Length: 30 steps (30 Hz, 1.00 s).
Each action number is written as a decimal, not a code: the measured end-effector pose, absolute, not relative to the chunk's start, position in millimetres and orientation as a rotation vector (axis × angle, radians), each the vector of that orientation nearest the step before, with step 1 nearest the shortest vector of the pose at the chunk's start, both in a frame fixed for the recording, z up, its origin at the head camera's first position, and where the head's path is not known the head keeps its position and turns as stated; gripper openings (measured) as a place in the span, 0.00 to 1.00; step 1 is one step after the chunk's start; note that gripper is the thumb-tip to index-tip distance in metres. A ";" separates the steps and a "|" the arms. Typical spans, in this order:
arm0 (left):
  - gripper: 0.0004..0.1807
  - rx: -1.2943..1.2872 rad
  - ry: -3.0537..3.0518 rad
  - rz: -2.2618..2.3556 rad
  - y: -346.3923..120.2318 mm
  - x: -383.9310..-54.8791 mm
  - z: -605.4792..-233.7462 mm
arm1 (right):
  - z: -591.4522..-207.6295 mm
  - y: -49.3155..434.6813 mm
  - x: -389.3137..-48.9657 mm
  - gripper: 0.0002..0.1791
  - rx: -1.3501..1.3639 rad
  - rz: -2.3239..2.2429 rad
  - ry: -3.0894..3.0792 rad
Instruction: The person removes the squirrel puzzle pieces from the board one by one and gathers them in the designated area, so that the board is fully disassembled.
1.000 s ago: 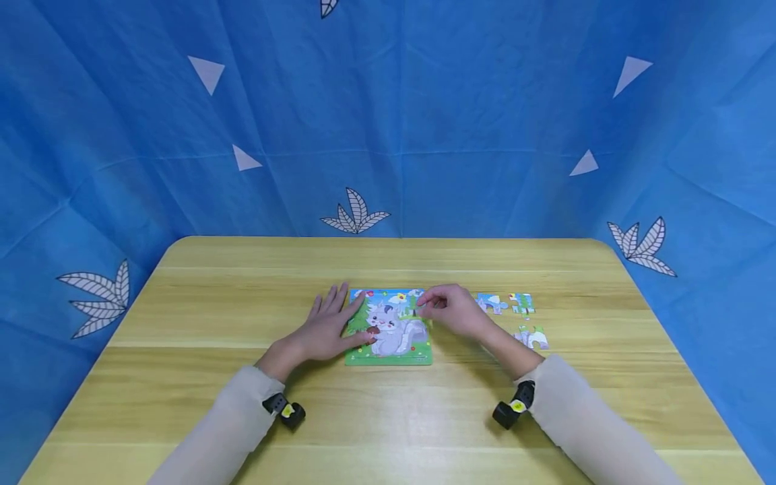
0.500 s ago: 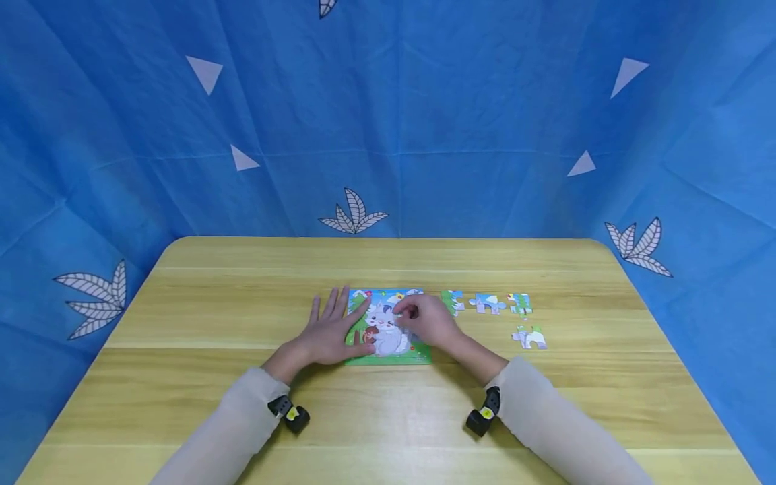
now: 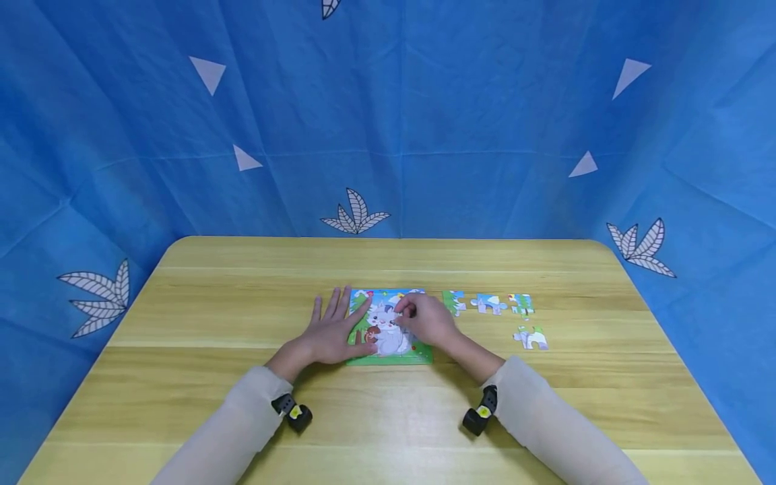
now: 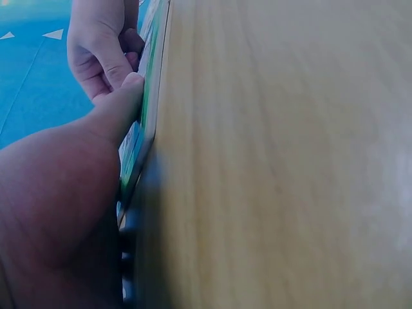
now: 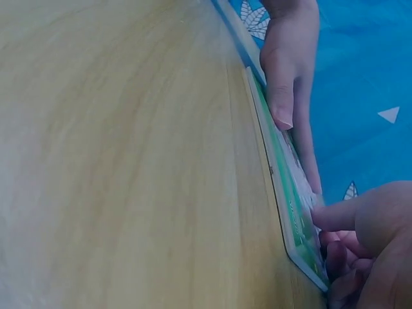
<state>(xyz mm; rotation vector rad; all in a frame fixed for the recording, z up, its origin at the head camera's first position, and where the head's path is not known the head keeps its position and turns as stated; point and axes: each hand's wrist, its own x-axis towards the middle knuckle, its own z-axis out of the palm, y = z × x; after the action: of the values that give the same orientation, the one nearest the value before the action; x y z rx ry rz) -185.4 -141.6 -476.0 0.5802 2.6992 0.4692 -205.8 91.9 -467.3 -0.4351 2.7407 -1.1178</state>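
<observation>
Counter: bore puzzle | left hand: fingers lay spread, seemingly steadying it | right hand: fingers curled, grasp was unclear

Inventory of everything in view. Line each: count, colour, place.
table: 1, light wood, lower half
cloth: 1, blue, behind and beside the table
leaf prints: 4, white, on the cloth
triangles: 4, pale, on the cloth
puzzle: 1, multicoloured, mid-table
loose pieces: 4, multicoloured, right of the puzzle
wrist cameras: 2, black, one per wrist
sleeves: 2, pale grey, left and right
left hand: 1, bare, spread across the puzzle's left edge
right hand: 1, bare, curled over its right side, contents hidden
</observation>
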 end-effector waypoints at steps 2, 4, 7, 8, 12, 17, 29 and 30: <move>0.55 0.572 2.694 0.470 -141.7 -185.8 -476.9 | -467.8 92.1 -205.7 0.05 -0.434 -1.128 2.738; 0.55 0.562 2.693 0.461 -141.8 -186.4 -478.0 | -468.5 92.2 -205.6 0.05 -0.428 -1.141 2.734; 0.55 0.555 2.693 0.451 -141.8 -186.7 -478.5 | -469.6 92.2 -205.6 0.05 -0.419 -1.154 2.734; 0.55 0.554 2.694 0.447 -141.7 -186.7 -478.6 | -469.9 92.0 -205.4 0.05 -0.415 -1.157 2.736; 0.54 0.537 2.696 0.443 -140.3 -185.3 -476.4 | -471.0 90.7 -205.2 0.06 -0.399 -1.151 2.751; 0.56 0.498 2.729 0.437 -134.1 -180.6 -471.0 | -471.7 89.1 -205.4 0.06 -0.373 -1.146 2.753; 0.58 0.403 2.709 0.342 -124.3 -186.9 -474.9 | -471.3 90.2 -204.9 0.06 -0.333 -1.162 2.754; 0.58 0.395 2.701 0.334 -123.9 -186.8 -473.6 | -471.2 90.2 -204.7 0.06 -0.333 -1.165 2.754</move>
<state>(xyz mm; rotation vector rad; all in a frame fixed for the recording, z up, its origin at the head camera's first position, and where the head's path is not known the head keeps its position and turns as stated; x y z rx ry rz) -186.8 -123.9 -473.6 0.3953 2.7012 0.3340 -204.7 90.2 -471.2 -0.3329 2.7536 -1.1648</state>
